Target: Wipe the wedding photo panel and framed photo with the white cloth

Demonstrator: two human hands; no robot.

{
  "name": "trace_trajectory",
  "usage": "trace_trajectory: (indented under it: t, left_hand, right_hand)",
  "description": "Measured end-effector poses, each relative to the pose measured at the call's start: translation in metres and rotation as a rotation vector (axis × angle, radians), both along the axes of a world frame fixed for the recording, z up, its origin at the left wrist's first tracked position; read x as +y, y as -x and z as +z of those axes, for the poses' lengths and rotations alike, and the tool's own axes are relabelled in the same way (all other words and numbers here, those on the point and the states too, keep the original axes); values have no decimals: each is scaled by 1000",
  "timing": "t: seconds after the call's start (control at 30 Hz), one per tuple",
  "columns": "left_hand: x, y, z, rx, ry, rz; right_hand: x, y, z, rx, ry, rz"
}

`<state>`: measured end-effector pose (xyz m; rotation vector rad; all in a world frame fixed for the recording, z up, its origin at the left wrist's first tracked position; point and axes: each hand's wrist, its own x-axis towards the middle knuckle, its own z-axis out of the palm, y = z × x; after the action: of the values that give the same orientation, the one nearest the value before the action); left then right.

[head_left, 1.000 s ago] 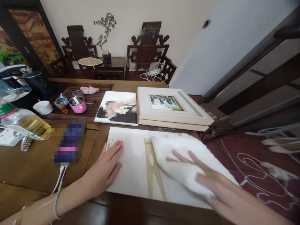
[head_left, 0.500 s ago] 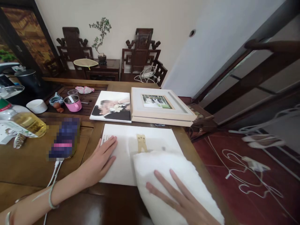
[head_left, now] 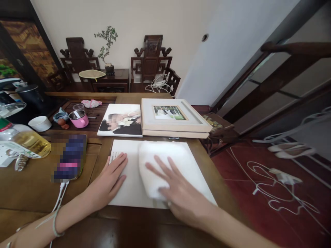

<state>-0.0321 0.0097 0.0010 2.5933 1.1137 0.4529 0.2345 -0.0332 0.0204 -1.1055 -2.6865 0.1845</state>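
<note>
White cloth [head_left: 158, 150] lies on the middle and right of a white board [head_left: 131, 182], which may be the back of a picture frame, though blur makes that hard to tell. Half a second ago the cloth lay closer to the person and went past the board's near edge. Now it is farther up, and it hides the tan stand that was peeking out. So the rubbing seems to have come back to the board's middle. The right hand [head_left: 178, 187] is spread wide, pressing flat on the cloth. The left hand [head_left: 112, 181] lies almost flat on the board's left edge, fingers out straight, gripping nothing.
</note>
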Motion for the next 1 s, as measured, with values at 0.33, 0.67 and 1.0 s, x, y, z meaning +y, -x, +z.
trace_trajectory:
  t: [0.33, 0.67, 1.0]
  left_hand:
    - [-3, -3, 2, -1, 16, -4]
    - [-2, -3, -4, -13, 5, 80]
    - [-4, -4, -1, 26, 10, 64]
  right_hand:
    - [-33, 3, 2, 73, 36, 80]
    - [33, 15, 7, -49, 43, 8]
    - [-46, 25, 3, 80, 6, 77]
